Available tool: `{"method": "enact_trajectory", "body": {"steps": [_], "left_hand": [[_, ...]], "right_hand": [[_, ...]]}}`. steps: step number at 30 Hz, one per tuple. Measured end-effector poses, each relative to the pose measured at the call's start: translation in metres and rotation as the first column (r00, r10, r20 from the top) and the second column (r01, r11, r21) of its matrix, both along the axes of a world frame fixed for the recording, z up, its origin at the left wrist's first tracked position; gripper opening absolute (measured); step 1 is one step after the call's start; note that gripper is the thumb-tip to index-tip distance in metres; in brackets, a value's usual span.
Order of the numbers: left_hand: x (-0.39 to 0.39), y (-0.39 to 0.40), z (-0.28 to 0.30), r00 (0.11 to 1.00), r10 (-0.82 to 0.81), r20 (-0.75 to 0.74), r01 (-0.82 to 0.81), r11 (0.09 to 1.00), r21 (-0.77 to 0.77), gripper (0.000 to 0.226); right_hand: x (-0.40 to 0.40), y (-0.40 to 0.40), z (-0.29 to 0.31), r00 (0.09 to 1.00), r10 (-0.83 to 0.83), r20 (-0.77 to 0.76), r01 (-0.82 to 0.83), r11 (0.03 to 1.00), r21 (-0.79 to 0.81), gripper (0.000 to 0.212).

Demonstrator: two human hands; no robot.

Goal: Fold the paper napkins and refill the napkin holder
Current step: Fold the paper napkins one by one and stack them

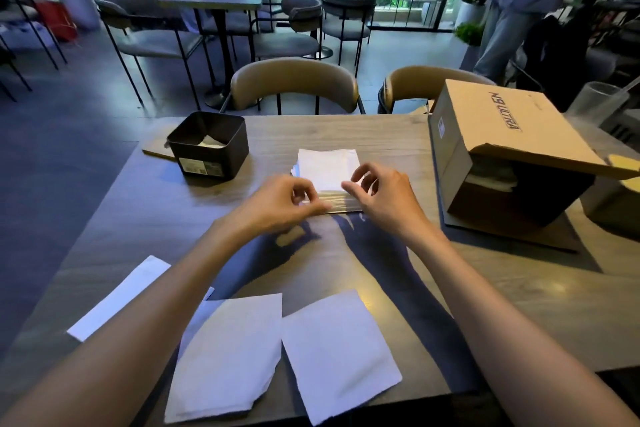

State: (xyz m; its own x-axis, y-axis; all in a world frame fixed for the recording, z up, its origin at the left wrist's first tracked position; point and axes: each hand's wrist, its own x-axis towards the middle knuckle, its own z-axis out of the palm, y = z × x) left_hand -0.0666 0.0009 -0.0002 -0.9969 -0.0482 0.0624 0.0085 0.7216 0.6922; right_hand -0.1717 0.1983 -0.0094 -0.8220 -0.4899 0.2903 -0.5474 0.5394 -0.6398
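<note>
Both hands reach to the middle of the table (381, 135), working the near edge of a white napkin stack (329, 168). Left hand (277, 201) has fingers curled and pinched at the stack's near-left corner; motion blur there, so what exactly it pinches is hard to make out. Right hand (384, 198) has fingers bent over the near-right corner, fingertips touching the paper; a firm grasp can't be confirmed. The stack's near edge looks like layered sheets, blurred. Black napkin holder (207, 146) sits toward the far-left corner, well apart from the stack, a bit of white paper visible inside, the rest hidden by its walls. Along the near edge: two unfolded napkins (284, 354) side by side, the left one partly under the left forearm, and a narrow folded napkin (117, 298) toward the near-left. Cardboard box (502, 149) on the right edge, flap open, contents dark and unclear. Wood-grain table, tan chairs (294, 83) across it, cafe tables and plants beyond; a standing person at far right, cut off by the frame.
</note>
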Motion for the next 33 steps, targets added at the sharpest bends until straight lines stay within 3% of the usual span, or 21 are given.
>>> {"method": "enact_trajectory", "body": {"steps": [2, 4, 6, 10, 15, 19, 25, 27, 29, 33], "left_hand": [[0.018, 0.010, 0.003, 0.937, -0.190, 0.294, 0.205, 0.979, -0.020, 0.036], [0.034, 0.022, 0.000, 0.874, -0.232, 0.427, 0.287, 0.956, -0.068, 0.044], [0.047, 0.033, -0.006, 0.879, -0.232, 0.417, 0.293, 0.952, -0.088, 0.043], [0.070, 0.043, -0.015, 0.909, -0.216, 0.357, 0.250, 0.967, -0.053, 0.020], [0.085, 0.045, -0.016, 0.939, -0.184, 0.291, 0.222, 0.970, -0.102, 0.011], [0.083, 0.044, -0.011, 0.988, -0.110, 0.105, 0.125, 0.981, -0.146, 0.007], [0.073, 0.034, -0.004, 0.991, 0.035, -0.133, -0.032, 0.999, 0.023, 0.017], [0.069, 0.033, -0.004, 0.986, 0.115, -0.119, -0.103, 0.989, 0.104, 0.034], [0.064, 0.033, -0.002, 0.982, 0.176, -0.063, -0.152, 0.947, 0.283, 0.049], [0.059, 0.035, 0.004, 0.960, 0.276, 0.051, -0.252, 0.770, 0.585, 0.072]], "right_hand": [[0.010, 0.004, 0.003, 0.999, 0.050, 0.014, -0.051, 0.998, 0.047, 0.023], [0.023, 0.006, 0.005, 0.997, 0.076, 0.034, -0.079, 0.994, 0.075, 0.022], [0.036, 0.010, 0.006, 0.993, 0.105, 0.051, -0.110, 0.989, 0.097, 0.021], [0.061, 0.023, 0.005, 0.976, 0.182, 0.118, -0.199, 0.967, 0.160, 0.018], [0.085, 0.042, 0.009, 0.952, 0.245, 0.184, -0.297, 0.881, 0.367, 0.034], [0.090, 0.049, 0.009, 0.949, 0.202, 0.243, -0.291, 0.858, 0.424, 0.028], [0.087, 0.045, 0.019, 0.948, 0.155, 0.279, -0.182, 0.980, 0.075, 0.021], [0.085, 0.041, 0.024, 0.951, 0.155, 0.268, -0.143, 0.988, -0.065, 0.020], [0.080, 0.037, 0.029, 0.949, 0.145, 0.281, -0.100, 0.981, -0.169, 0.021], [0.071, 0.028, 0.036, 0.951, 0.109, 0.289, -0.024, 0.960, -0.280, 0.020]]}}
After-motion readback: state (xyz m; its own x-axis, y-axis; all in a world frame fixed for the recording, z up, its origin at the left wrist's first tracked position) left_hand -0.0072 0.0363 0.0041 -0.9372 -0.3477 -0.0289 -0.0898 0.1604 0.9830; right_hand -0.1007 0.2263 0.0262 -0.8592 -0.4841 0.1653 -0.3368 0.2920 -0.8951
